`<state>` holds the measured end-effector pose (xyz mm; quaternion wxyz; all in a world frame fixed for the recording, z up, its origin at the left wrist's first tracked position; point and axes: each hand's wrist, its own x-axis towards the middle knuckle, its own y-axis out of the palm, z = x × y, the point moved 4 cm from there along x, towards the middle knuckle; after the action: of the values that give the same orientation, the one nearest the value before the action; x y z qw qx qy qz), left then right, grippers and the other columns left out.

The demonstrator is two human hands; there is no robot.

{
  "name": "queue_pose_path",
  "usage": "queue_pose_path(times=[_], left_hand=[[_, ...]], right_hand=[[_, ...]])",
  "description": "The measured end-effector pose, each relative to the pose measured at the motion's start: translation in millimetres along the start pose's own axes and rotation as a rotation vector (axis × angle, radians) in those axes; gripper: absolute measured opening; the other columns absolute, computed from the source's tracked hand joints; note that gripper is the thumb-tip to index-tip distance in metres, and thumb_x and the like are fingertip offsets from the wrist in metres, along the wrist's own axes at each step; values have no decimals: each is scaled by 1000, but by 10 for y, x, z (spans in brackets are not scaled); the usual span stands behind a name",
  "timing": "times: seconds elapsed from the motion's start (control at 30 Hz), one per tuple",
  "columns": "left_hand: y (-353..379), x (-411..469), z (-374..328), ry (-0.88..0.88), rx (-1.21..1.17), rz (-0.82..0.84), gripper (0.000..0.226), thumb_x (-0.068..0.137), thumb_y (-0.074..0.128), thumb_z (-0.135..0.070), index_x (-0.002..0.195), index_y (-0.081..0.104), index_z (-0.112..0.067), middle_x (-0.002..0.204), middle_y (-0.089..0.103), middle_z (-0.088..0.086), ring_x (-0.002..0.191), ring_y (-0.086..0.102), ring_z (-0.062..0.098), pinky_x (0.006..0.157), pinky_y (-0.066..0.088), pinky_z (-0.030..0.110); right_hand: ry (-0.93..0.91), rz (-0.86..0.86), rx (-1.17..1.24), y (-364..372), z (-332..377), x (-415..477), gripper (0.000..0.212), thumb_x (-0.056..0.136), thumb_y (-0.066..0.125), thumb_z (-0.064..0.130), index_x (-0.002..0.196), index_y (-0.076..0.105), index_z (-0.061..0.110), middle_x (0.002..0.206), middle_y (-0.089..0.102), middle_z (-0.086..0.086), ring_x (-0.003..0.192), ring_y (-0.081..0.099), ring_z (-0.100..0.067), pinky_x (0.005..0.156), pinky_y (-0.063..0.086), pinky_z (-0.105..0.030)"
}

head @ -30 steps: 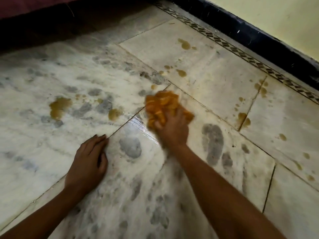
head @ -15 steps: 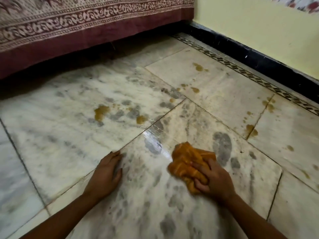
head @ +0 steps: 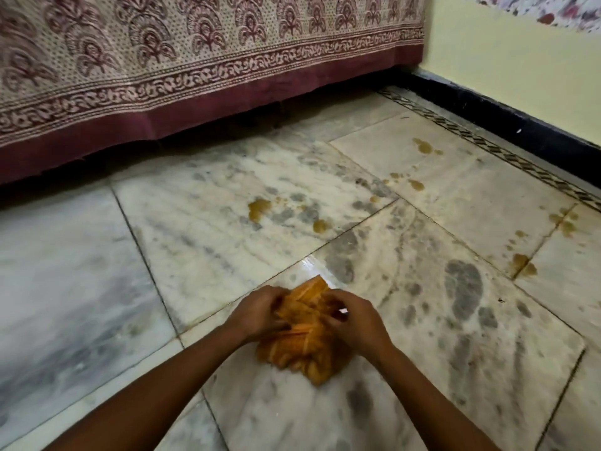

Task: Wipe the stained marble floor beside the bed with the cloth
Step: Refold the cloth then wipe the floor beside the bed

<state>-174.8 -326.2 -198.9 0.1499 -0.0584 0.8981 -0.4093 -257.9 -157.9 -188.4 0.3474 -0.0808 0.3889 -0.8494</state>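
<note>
cloth (head: 304,336): orange, bunched on the marble floor (head: 195,242), lower centre of frame
left hand (head: 257,312): grip closed on the cloth's left side
right hand (head: 356,322): grip pinching its right side
stains (head: 259,207): yellow-brown, mid-frame and right
bed cover (head: 195,60): top

I see soft, dim indoor light, with one glare streak on the wet marble floor (head: 312,262). Deep shadow sits under the bedspread (head: 195,60). Edges bow and blur slightly.
</note>
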Motion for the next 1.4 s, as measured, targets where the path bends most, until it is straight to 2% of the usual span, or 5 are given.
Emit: queue_pose_path(times=[0.3, 0.5, 1.07, 1.2, 1.4], left_hand=[[-613, -46, -573, 160, -149, -270, 21, 66, 81, -22, 72, 63, -31, 70, 62, -12, 63, 58, 4, 60, 43, 20], [-1321, -1, -1008, 358, -782, -240, 62, 60, 75, -21, 117, 51, -26, 99, 66, -2, 88, 65, 8, 79, 53, 25], [-1834, -156, -1632, 613, -123, -727, 21, 74, 66, -42, 88, 71, -28, 84, 54, -15, 80, 54, 3, 65, 42, 12], [-1776, -133, -1647, 566, -576, -338, 42, 70, 74, -41, 106, 53, -36, 82, 66, -13, 72, 63, 4, 60, 50, 16], [-1630, -152, -1464, 668, 101, -400, 76, 82, 52, -47, 136, -1, -59, 103, 63, -6, 80, 62, 17, 68, 49, 16]], right_hand=[[-83, -118, -11, -141, 555, -6, 23, 80, 69, 31, 97, 65, 17, 89, 63, 2, 80, 54, -13, 70, 40, -26], [-233, -216, 299, -1021, 1172, 117, 12, 80, 71, 25, 84, 64, 34, 73, 65, 17, 70, 61, 3, 61, 45, -10], [-598, -484, 12, -1644, 1619, 106, 22, 72, 70, 28, 91, 66, 18, 89, 57, 15, 86, 55, 0, 76, 44, -10], [-627, -551, 114, -1754, 1760, 66, 12, 78, 64, 12, 83, 61, 21, 77, 57, 21, 79, 59, 2, 69, 49, -13], [-463, -713, -54, -2112, 1714, 154, 8, 89, 60, 28, 91, 55, 22, 76, 56, 14, 66, 59, -11, 56, 50, -30]])
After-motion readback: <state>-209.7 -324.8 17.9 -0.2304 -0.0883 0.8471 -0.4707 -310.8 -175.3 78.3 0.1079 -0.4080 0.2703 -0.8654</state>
